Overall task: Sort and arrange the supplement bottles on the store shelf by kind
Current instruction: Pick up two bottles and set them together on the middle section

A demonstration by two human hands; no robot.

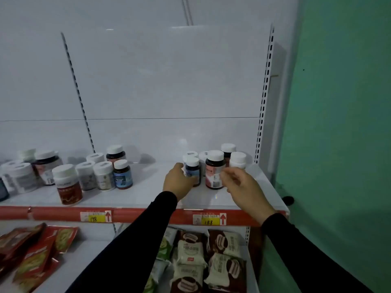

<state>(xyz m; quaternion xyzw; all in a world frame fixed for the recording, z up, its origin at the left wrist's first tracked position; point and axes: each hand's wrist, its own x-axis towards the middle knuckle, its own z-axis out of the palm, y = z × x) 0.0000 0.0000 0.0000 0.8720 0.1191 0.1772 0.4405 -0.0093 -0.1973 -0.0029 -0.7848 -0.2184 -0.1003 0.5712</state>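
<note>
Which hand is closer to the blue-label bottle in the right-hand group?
Left. The left hand is wrapped around the blue-label bottle from its left side. The right hand is further right, at the pink-label bottle.

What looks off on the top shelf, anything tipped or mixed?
Nothing tipped or spilled. The left cluster is mixed, though: a blue-label bottle and a red-label bottle stand among white bottles. The left hand grips another blue-label bottle in the right cluster.

Roughly seventeen white-capped bottles [214, 170], two price tags [95, 216], two hands [243, 185].
</note>
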